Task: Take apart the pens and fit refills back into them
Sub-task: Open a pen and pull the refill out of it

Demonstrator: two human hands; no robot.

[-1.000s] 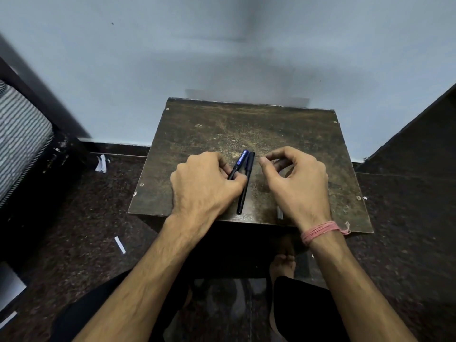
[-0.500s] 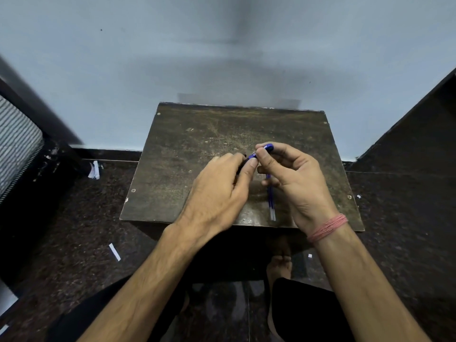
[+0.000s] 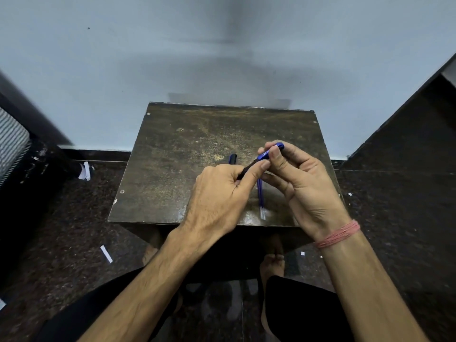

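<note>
A blue pen (image 3: pixel 267 154) with a dark front part is held above the small wooden table (image 3: pixel 172 169), slanting up to the right. My left hand (image 3: pixel 219 201) grips its dark lower end. My right hand (image 3: pixel 301 178) pinches its blue cap end between thumb and fingers. A second dark pen (image 3: pixel 232 159) lies on the table behind my left hand, mostly hidden. A loose blue refill (image 3: pixel 260 198) with a clear end lies on the table between my hands, pointing toward me.
The table stands against a pale wall. A dark speckled floor surrounds it, with paper scraps (image 3: pixel 106 254) at the left. A striped mattress (image 3: pixel 12 141) sits at the far left. My bare foot (image 3: pixel 271 264) and knees are below the table's near edge.
The blue pen was picked up off the table from beside the dark pen. Both hands now hold it raised, farther right. The refill has come into view.
</note>
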